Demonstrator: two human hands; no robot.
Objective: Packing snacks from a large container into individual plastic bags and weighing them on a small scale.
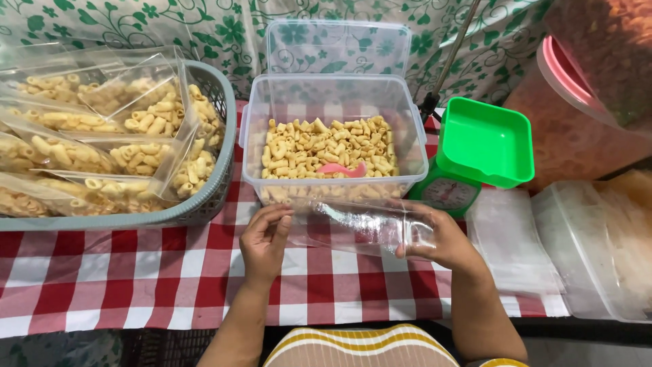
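Note:
My left hand and my right hand hold an empty clear plastic bag flat between them, just above the red-and-white checked tablecloth. My left fingers pinch the bag's left end and my right hand grips its right end. Right behind the bag stands a clear plastic box with its lid up. It holds several small tube-shaped snacks and a pink scoop lying among them.
A grey basket at the left holds several filled clear bags of the same snacks. A green kitchen scale stands to the right of the box. Stacked clear bags, a clear tub and a large pink-lidded container fill the right side.

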